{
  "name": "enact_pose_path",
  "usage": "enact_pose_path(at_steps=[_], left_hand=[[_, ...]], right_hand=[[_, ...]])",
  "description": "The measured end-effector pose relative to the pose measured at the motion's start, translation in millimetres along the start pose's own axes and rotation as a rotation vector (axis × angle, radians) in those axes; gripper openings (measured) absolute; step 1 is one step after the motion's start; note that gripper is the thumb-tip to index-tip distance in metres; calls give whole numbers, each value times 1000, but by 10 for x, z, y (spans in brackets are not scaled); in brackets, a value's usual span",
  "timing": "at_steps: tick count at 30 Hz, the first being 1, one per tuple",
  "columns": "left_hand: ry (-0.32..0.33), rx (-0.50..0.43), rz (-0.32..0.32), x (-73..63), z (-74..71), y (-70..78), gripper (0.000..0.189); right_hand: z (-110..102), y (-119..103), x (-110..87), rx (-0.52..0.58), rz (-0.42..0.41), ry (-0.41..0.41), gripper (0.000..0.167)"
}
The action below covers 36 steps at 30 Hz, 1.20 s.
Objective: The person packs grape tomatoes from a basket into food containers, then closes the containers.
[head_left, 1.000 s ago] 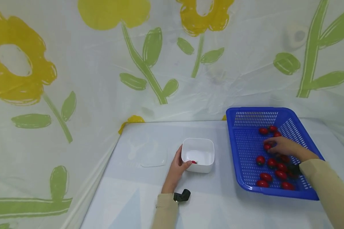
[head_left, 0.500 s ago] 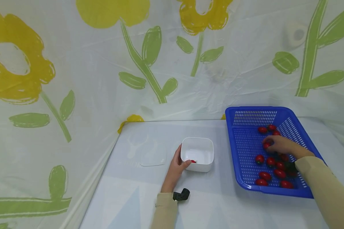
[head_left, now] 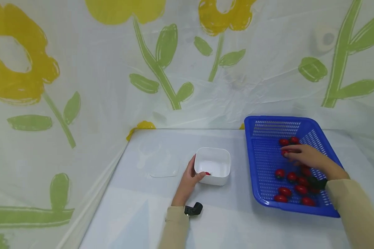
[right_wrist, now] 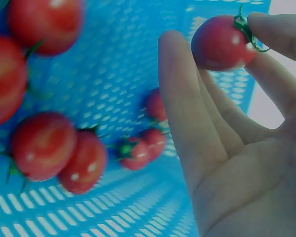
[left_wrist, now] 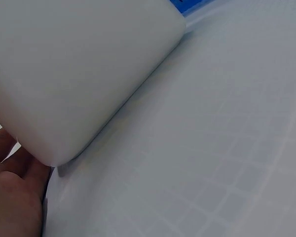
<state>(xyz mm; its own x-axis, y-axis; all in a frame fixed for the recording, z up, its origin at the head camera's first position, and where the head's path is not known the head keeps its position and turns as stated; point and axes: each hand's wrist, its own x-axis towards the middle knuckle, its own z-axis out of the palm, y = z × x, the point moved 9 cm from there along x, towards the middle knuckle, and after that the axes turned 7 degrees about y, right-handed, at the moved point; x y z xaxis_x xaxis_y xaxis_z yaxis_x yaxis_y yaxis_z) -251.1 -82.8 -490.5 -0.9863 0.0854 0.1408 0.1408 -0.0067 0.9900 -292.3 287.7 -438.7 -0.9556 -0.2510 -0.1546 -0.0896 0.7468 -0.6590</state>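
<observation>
"Watching the right hand [head_left: 310, 156], what's changed?"

"It pinches a red tomato [right_wrist: 219, 45], shifted slightly toward the far side of the blue basket [head_left: 250, 159], apart from the loose tomatoes [head_left: 284, 191]."

"And the left hand [head_left: 187, 181]?"

"Gripping the white container [head_left: 213, 180] on the table [head_left: 230, 221] as before, a second tomato [head_left: 207, 173] inside. The pick-up looks made, I'd judge, though the red tomato hasn't left the basket."

Pale sheeting [head_left: 268, 83] hangs along the far edge of the white tabletop [head_left: 233, 204], down its left edge too, and look, big yellow flowers [head_left: 15, 83] blaze above green stems [head_left: 341, 52]!
</observation>
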Motion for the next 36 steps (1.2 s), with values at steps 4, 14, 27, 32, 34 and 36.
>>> enact_pose_path(at_steps=[4,14,27,32,34,36], left_hand=[[-8,2,-8,7,-4,1,74],[-6,35,12,48,-39,42,72],[-4,8,-43,-72,-48,-16,75],[-20,11,-31,-35,3,-20,76],[-34,16,-20,-27,13,-21,77],[-39,10,-10,-24,-5,-12,78]], right_hand=[[-50,-167,-102,-13,-33,35,53],[-64,-651,-383,-56,-45,113,52],[192,-1112,-650,-106,-18,347,54],[258,-1211,-673,-6,-50,431,54],[292,-1238,-669,53,-65,476,53],[348,-1275,-643,181,-93,504,50]])
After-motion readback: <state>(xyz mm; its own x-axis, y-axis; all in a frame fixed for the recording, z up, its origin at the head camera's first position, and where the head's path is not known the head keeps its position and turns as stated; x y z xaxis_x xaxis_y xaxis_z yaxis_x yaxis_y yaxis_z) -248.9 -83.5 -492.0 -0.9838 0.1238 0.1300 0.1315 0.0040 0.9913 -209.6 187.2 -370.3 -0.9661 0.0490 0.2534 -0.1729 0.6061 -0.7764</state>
